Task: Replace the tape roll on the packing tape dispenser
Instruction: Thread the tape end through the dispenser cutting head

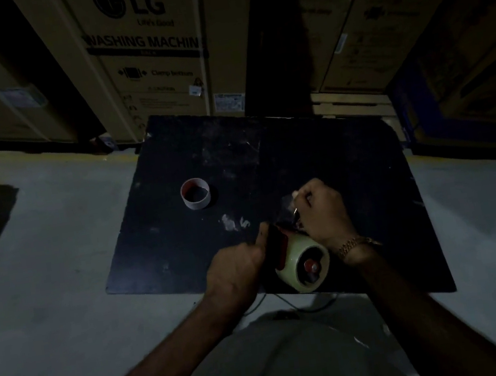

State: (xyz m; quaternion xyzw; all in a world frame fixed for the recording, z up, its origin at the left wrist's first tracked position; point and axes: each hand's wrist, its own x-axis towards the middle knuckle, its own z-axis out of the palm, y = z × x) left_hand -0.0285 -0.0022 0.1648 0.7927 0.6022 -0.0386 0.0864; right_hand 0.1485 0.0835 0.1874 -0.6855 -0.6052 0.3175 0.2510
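Most of the swap appears done: empty core (195, 194) stands mid-bench (347, 153), new tape roll (302, 261) sits on the dispenser (278, 246) near the front edge, left hand (236, 271) closed around its handle, right hand (324, 208) fingers pinching the tape end, threading remains.

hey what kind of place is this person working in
Most likely a warehouse or appliance stockroom. Tall cardboard cartons printed LG Washing Machine stand in rows along the back, on a bare concrete floor with a yellow painted line, and the work surface is just a dark board.
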